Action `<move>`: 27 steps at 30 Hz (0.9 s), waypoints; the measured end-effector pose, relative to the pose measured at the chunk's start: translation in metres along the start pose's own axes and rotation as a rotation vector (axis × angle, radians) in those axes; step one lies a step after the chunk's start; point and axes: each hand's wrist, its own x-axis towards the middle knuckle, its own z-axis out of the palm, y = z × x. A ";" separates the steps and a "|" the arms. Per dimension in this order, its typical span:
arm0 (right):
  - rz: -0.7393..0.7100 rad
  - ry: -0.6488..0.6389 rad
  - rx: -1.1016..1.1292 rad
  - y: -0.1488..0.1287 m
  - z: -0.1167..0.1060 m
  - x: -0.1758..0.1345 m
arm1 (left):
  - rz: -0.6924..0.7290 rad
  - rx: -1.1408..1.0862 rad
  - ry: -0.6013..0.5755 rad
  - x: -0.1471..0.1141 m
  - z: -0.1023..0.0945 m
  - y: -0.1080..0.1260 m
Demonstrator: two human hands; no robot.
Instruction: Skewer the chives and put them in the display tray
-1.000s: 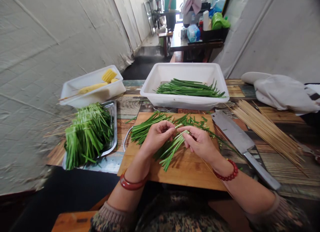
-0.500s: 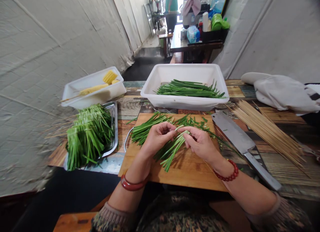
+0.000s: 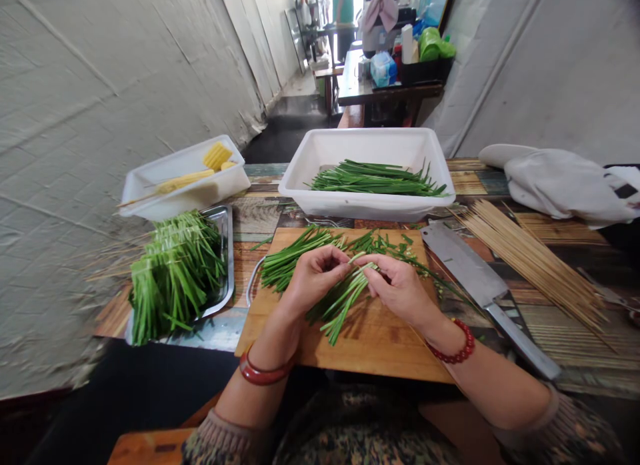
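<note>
Green stalks [image 3: 344, 301] (chive-like) lie over the mid. of a wooden board [image 3: 360, 355], pale ends betw. the hands, other ends fanned twd. the board's near edge. R hand [image 3: 400, 286]: thumb & fingers pinched on the pale ends, index extended. L hand [image 3: 314, 277]: half-curled, thumb & index drawn close at the stem tips; exact grip can't be told. Progress (est.): well under way, incomplete. Done: several skewered bundles [image 3: 177, 271] on the metal tray [image 3: 229, 255] at far L. In hand: one bunch, apparently being gathered or threaded. Remaining: a cut pile [image 3: 285, 265] on the board beside the L hand, long stalks [image 3: 375, 179] in the white tub [image 3: 367, 207], & spare skewers [image 3: 535, 271] at R, beyond the cleaver [image 3: 465, 261]. Cf. 0.5 s earlier: v. little differs; hands & bunch keep approx. the same pose, pile & tray look unchanged, & the whole view has slid a touch L, prob. from head movement
</note>
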 end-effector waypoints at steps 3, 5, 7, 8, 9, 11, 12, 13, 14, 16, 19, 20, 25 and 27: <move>0.009 0.018 0.001 0.002 0.001 0.000 | -0.009 0.009 0.003 0.000 0.000 0.000; 0.024 0.038 0.008 0.003 0.001 -0.001 | -0.015 0.012 0.002 -0.001 -0.001 0.000; 0.019 0.044 0.002 0.003 0.001 -0.002 | -0.015 0.015 -0.005 -0.001 -0.001 -0.001; 0.008 0.040 -0.006 0.002 0.001 -0.002 | -0.011 0.020 -0.012 -0.001 -0.001 -0.002; -0.003 0.037 -0.016 0.002 0.001 -0.002 | -0.004 0.029 -0.019 -0.001 -0.002 -0.003; -0.016 0.039 -0.026 0.002 0.001 -0.003 | 0.015 0.061 -0.033 -0.001 -0.002 -0.004; -0.016 0.045 -0.021 0.001 0.001 -0.003 | 0.027 0.081 -0.037 -0.001 -0.003 -0.004; -0.012 0.051 -0.014 0.002 0.001 -0.003 | 0.042 0.101 -0.044 -0.001 -0.003 -0.004; -0.007 0.059 -0.006 0.002 0.002 -0.003 | 0.059 0.119 -0.056 -0.001 -0.003 -0.003; 0.001 0.070 0.005 0.003 0.002 -0.003 | 0.095 0.143 -0.099 -0.001 -0.003 -0.001; -0.002 0.080 0.035 0.004 0.003 -0.003 | 0.093 0.134 -0.161 -0.002 -0.002 0.004; -0.006 0.080 0.052 0.004 0.003 -0.003 | 0.073 0.127 -0.175 -0.003 -0.002 0.005; -0.012 0.064 0.099 0.006 0.003 -0.003 | -0.009 0.197 -0.272 -0.005 0.000 0.007; -0.014 0.052 0.097 0.006 0.004 -0.003 | -0.015 0.228 -0.276 -0.005 0.001 0.006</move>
